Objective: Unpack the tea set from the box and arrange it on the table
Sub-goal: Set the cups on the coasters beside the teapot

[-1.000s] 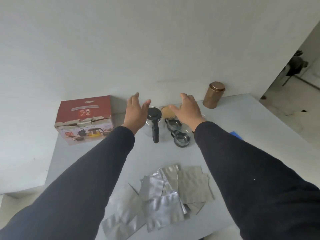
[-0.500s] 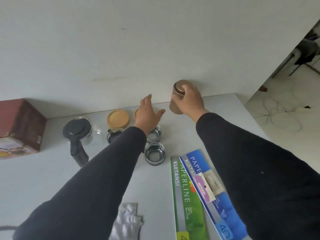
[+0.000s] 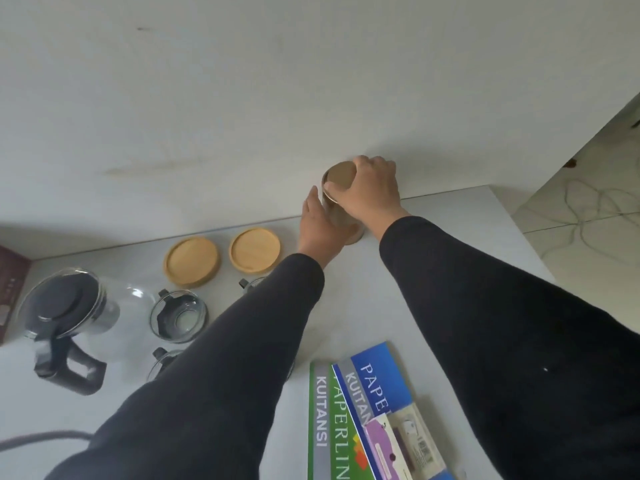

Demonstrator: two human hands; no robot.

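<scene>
Tea tin [image 3: 341,216], bronze metal cylinder, standing at table's [image 3: 346,317] 1 o'clock against wall. Right hand [image 3: 372,192] curling over its round lid, gripping top. Left hand [image 3: 320,230] wrapping around tin's side. Glass teapot [image 3: 74,317] with black lid and handle sitting at 9 o'clock. Two round wooden coasters [image 3: 192,259] lying at 11 o'clock. Clear glass cup [image 3: 178,315] sitting just right of teapot.

The left hand [image 3: 320,230] has joined the right hand [image 3: 370,190] on the canister [image 3: 341,199].
</scene>
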